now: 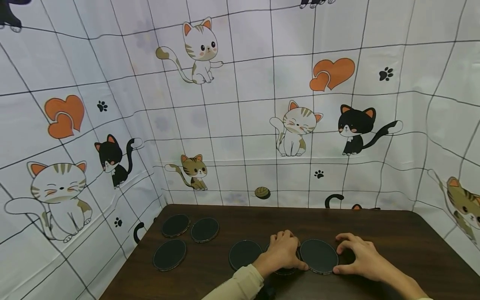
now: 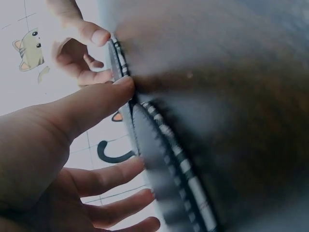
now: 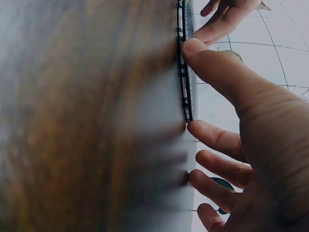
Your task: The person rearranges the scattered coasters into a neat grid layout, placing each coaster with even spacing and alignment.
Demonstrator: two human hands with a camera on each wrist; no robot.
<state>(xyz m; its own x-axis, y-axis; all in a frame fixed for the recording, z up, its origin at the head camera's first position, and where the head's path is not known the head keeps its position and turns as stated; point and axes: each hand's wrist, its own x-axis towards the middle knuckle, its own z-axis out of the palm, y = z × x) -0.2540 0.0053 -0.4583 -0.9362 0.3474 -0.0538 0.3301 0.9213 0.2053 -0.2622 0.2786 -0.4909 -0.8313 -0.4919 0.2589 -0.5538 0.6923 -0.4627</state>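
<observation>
Several flat, round dark coasters with stitched-looking rims lie on the brown table. My right hand holds the right edge of the rightmost coaster, thumb at its near side and fingers at its far side. On that coaster's left edge are the thumb and index finger of my left hand. Beneath the left hand a second coaster is mostly hidden. In the left wrist view, a nearer coaster shows a black-and-white patterned rim beside the lower fingers. The right wrist view shows the thumb against the held coaster's rim.
Just left of the hands lies another coaster. Farther left are three more coasters in a loose group. The dark wooden table meets a white cat-print curtain behind and at both sides.
</observation>
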